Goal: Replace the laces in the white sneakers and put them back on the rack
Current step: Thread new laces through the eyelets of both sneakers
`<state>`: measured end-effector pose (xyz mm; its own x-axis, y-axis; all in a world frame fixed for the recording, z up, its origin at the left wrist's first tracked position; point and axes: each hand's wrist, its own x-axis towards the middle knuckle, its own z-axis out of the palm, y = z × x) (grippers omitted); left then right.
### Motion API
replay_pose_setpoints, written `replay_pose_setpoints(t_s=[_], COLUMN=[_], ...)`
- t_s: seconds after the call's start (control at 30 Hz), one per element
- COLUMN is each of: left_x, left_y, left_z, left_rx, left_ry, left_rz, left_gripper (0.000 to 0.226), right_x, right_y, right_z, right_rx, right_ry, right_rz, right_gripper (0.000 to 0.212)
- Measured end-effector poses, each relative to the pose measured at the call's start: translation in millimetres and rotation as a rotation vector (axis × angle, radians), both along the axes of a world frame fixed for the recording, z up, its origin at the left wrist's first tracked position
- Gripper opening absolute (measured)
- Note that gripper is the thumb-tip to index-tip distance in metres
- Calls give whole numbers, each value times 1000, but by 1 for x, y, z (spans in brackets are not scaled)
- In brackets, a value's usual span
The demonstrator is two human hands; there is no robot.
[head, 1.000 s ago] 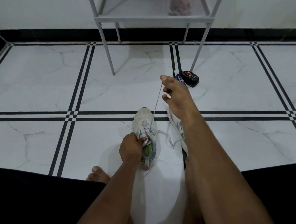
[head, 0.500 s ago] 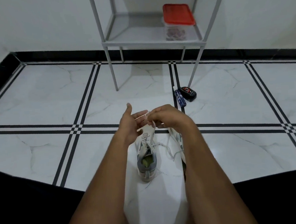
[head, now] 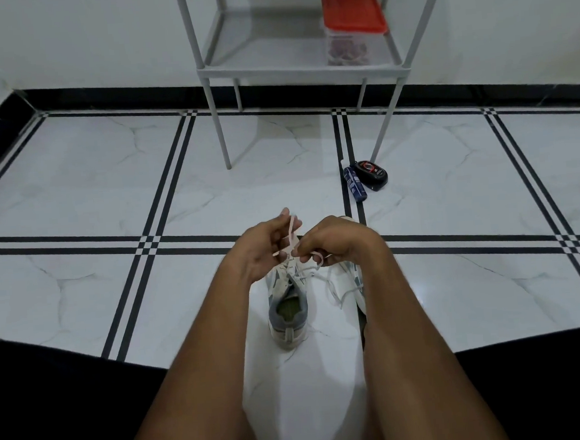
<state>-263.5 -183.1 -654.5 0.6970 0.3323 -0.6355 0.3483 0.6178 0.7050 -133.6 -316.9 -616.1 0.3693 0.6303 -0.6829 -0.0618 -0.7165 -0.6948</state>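
A white and grey sneaker [head: 288, 309] stands on the floor between my forearms, heel toward me. A second white sneaker [head: 356, 284] lies beside it, mostly hidden behind my right forearm. My left hand [head: 266, 249] and my right hand [head: 331, 241] meet just above the first sneaker's front. Each pinches a strand of the white lace [head: 291, 235], which crosses between them. Loose lace [head: 331, 285] trails on the floor between the two shoes.
A grey metal rack [head: 299, 71] stands against the wall ahead, with a red-lidded clear container [head: 350, 26] on its low shelf. A blue tube [head: 354, 184] and a black shoe-polish tin [head: 371, 174] lie by the rack's right front leg. My dark-clothed legs frame the bottom.
A second ago my right hand pulled the lace high while my left hand held the sneaker's tongue. Both hands have since come together above the shoe and now hold crossed lace strands.
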Motion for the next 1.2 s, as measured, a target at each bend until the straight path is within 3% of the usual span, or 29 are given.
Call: replay_pose_setpoints(t_s=[0.13,0.33,0.43,0.53,0.6,0.73,0.9,1.0,1.13,1.2], left_x=[-1,-8,-11,-14,-18,-32,-42,-45,-51,-54], left_y=[7,8,4,1,2,-6,-17,-17,-14,-14], left_z=[2,6,1,-17,-36,-69,-90,-92,-96,-101], left_rx=[101,364,415,456,541,671,852,825,692,598], left_ry=[-49,112,183,209,289,473,394,357,314,294], left_rz=[9,-373,-426,-306,-278,-517,-419,-386,-255,-180], left_gripper=[37,26,23,21,16,23,34,21,31,18], right_x=[-1,-2,3,8,10,1,-18,-32,-48,-57], right_y=[-1,6,13,10,6,-1,-3,-4,-2,-3], right_z=[-13,-22,-31,-40,-48,-68,-94,-100,-103,-109], right_rx=[-8,459,552,500,436,324,221,138,117,98], right_ry=[62,467,381,226,89,-112,-290,-385,-467,-522], right_rz=[-49,-455,-717,-804,-778,-643,-396,-234,-7,81], right_gripper=[23,35,24,18,15,14,22,17,14,13])
